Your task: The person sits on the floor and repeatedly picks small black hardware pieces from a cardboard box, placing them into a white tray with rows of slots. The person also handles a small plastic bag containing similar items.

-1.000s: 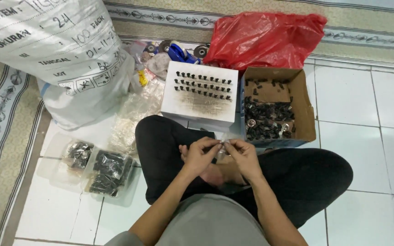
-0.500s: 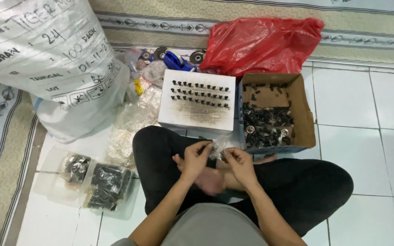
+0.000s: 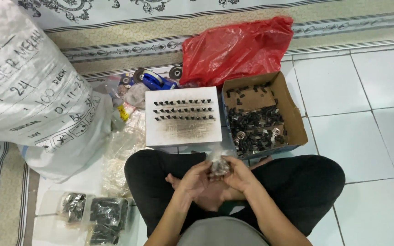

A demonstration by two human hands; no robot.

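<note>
Now seated person, cross-legged on white tiled floor. Large white woven sack at left edge; red plastic bag by carpet border. Cardboard box of small dark parts beside white foam board with rows of parts. Left hand and right hand now closer together than a second ago — fingers of both clasped on small clear bag, above lap, bunched rather than stretched flat.
</note>
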